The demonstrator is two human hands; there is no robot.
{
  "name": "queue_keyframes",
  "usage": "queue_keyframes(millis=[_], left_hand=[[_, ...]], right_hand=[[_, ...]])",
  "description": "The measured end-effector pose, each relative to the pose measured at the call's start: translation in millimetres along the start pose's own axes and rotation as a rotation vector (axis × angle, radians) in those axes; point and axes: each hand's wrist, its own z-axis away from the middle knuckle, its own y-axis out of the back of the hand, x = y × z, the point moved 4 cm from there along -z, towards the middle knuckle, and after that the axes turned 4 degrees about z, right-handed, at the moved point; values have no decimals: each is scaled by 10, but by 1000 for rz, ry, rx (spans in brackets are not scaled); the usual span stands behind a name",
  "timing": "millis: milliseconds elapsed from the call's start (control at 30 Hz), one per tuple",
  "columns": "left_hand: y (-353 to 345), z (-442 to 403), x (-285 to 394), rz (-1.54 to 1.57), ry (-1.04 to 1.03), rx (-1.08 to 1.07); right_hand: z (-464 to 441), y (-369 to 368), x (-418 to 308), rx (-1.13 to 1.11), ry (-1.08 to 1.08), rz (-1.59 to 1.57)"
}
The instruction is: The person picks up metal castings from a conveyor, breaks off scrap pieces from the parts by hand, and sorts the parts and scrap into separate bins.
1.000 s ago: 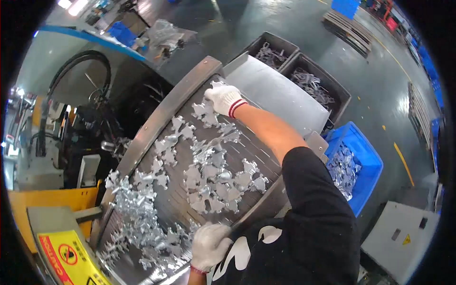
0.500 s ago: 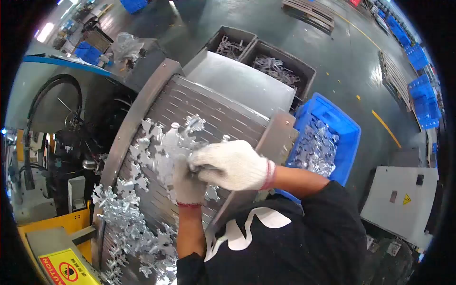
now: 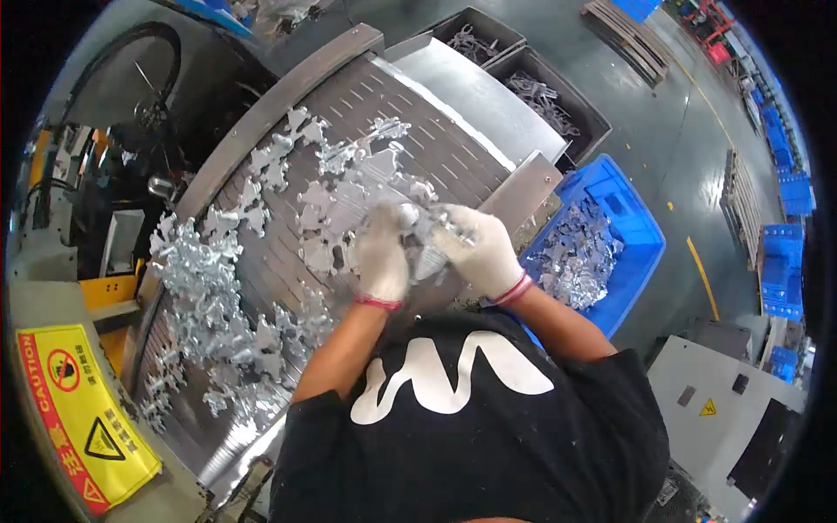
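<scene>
My left hand (image 3: 384, 257), in a white knit glove with a red cuff, is over the slatted metal conveyor (image 3: 349, 100). Its fingers are closed at the near side of a silvery metal casting (image 3: 425, 234), partly blurred. From the other side my right hand (image 3: 481, 251), gloved the same way, grips shiny metal at the casting's right end. Flat, branching castings (image 3: 336, 205) lie on the slats just beyond my hands. A thick heap of similar castings (image 3: 200, 288) covers the belt's left and near part.
A blue crate (image 3: 641, 235) with shiny metal pieces stands right of the conveyor. Dark bins (image 3: 597, 131) with metal scraps sit past the sheet-metal chute (image 3: 484, 91). A raised side rail (image 3: 288, 91) borders the belt. A yellow caution sign (image 3: 87, 410) is at lower left.
My hands have moved apart from being pressed together, and metal shows between them. The view has shifted, and more castings are visible beyond my hands.
</scene>
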Motion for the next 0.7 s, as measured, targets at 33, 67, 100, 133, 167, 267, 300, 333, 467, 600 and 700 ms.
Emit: queue_keyframes(millis=[33, 67, 100, 133, 167, 267, 300, 333, 467, 600, 700], left_hand=[[-2, -1, 1, -193, -30, 19], [-28, 78, -58, -103, -11, 18], [-64, 132, -113, 7, 125, -38], [-107, 145, -123, 131, 240, -85], [-110, 185, -73, 80, 272, -13], [-45, 73, -78, 208, 298, -16], [5, 30, -96, 208, 284, -27], [45, -29, -155, 202, 281, -49], [73, -188, -407, 418, 316, -235], [-230, 79, -92, 361, 311, -351], [-134, -5, -139, 482, 265, -434]], right_hand=[[51, -10, -112, 173, 292, 410], [99, 31, -142, 162, 252, 405], [145, 122, -164, 140, 219, 408], [270, 252, -129, 222, 166, 323], [402, 416, 108, 250, 135, 215], [812, 1067, 885, 470, -428, 78], [901, 1254, 1007, 338, -469, 646], [996, 1380, 1074, 183, -494, 1212], [733, 1154, 570, 129, -403, 345], [386, 203, 75, -142, -470, -438], [158, 131, 247, -204, -442, -411]])
